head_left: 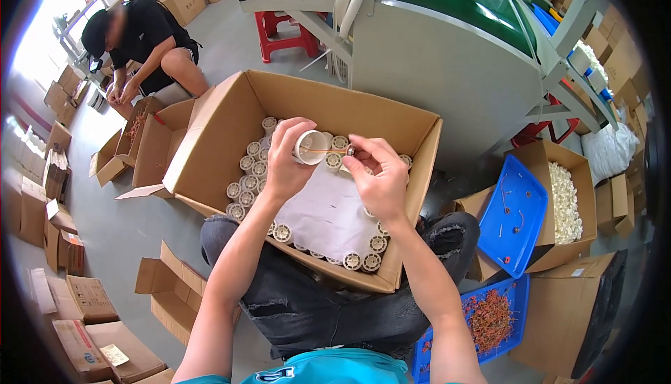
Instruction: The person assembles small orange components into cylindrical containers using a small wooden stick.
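My left hand point(283, 164) is wrapped round a white plastic cylindrical housing point(305, 147), its open end tilted to the right. In my right hand point(383, 178), the thumb and fingertips pinch a small round metallic part with wires point(351, 150). Thin orange and yellow wires point(334, 151) run from that part to the mouth of the housing. Both hands are above a large open cardboard box point(307, 97). Inside it, white round housings with slotted ends point(248, 183) stand along the sides, around and partly under a whitish sheet point(325, 212).
To my right, a blue tray point(516, 209) bears a few wired parts beside a carton of white pieces point(565, 205). Lower down, another blue tray point(514, 314) holds a heap of red-orange wired parts point(488, 322). A co-worker point(150, 41) crouches at the far left. A machine point(440, 69) stands ahead.
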Demonstrator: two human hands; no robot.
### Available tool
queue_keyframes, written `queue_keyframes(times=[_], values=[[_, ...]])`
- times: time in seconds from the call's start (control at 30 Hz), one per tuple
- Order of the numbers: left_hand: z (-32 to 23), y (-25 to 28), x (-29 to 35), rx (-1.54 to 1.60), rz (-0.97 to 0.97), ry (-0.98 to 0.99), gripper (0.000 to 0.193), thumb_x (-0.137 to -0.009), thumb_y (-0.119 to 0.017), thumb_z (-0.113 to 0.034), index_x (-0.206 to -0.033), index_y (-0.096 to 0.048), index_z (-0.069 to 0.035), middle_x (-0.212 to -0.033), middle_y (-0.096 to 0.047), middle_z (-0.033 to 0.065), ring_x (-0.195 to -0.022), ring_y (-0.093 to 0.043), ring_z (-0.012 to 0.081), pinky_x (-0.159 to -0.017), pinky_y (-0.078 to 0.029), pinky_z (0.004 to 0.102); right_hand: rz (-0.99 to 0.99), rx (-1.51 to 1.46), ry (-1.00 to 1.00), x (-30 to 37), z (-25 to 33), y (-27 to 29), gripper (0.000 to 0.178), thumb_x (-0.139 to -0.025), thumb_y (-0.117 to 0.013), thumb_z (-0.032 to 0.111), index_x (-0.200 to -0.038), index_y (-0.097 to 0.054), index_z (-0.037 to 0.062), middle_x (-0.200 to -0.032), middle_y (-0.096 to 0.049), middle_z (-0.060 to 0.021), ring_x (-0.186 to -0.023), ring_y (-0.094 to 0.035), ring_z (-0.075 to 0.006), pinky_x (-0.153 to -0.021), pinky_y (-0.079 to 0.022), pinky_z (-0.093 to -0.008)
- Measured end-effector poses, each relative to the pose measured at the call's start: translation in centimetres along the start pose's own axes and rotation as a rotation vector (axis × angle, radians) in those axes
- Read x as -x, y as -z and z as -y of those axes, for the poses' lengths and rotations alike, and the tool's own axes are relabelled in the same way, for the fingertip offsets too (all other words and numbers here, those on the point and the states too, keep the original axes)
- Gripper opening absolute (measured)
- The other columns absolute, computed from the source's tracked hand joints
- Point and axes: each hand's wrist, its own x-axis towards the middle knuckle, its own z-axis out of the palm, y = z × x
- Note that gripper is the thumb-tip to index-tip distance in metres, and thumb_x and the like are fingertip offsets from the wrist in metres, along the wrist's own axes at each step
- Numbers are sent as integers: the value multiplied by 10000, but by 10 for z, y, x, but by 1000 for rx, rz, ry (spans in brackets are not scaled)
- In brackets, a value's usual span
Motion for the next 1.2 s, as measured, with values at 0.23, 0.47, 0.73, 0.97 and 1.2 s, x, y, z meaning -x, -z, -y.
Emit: queue_keyframes(times=[0.23, 0.47, 0.73, 0.97, 1.2], values=[[-16, -9, 4, -154, 146, -175, 562, -580, -820, -115, -1105, -621, -86, -1038, -665, 51, -985, -601, 266, -853, -431, 385, 26, 323, 267, 5, -7, -8, 234, -707, -758, -16, -938, -730, 0, -1020, -629, -130, -897, -631, -282, -807, -525, -359], [-17, -13, 11, -125, 219, -162, 585, -550, -817, -95, -1102, -623, -91, -1023, -664, 42, -923, -613, 249, -804, -440, 366, 142, 310, 143, 2, -13, -2, 197, -719, -741, 6, -915, -750, 28, -1086, -608, -144, -913, -645, -290, -784, -541, -390], [-17, -16, 15, 25, 264, -51, 577, -581, -823, -61, -1113, -599, -78, -1033, -624, 93, -886, -632, 319, -742, -512, 404, 146, 396, 69, 5, -5, -3, 174, -742, -735, 46, -914, -756, 38, -1065, -642, -147, -886, -664, -301, -792, -542, -387], [-14, -16, 19, 129, 356, 68, 525, -666, -831, -73, -1121, -569, -67, -1027, -617, 121, -895, -642, 359, -721, -536, 413, 202, 295, -69, 2, -9, 1, 180, -752, -725, 45, -927, -766, 49, -1036, -659, -134, -870, -668, -297, -792, -537, -381], [-14, -16, 21, 150, 382, 111, 506, -669, -826, -59, -1106, -571, -70, -1009, -626, 128, -894, -651, 355, -726, -537, 406, 165, 267, -25, 6, -28, -5, 146, -751, -719, 50, -886, -771, 64, -986, -656, -106, -831, -659, -288, -764, -536, -382]])
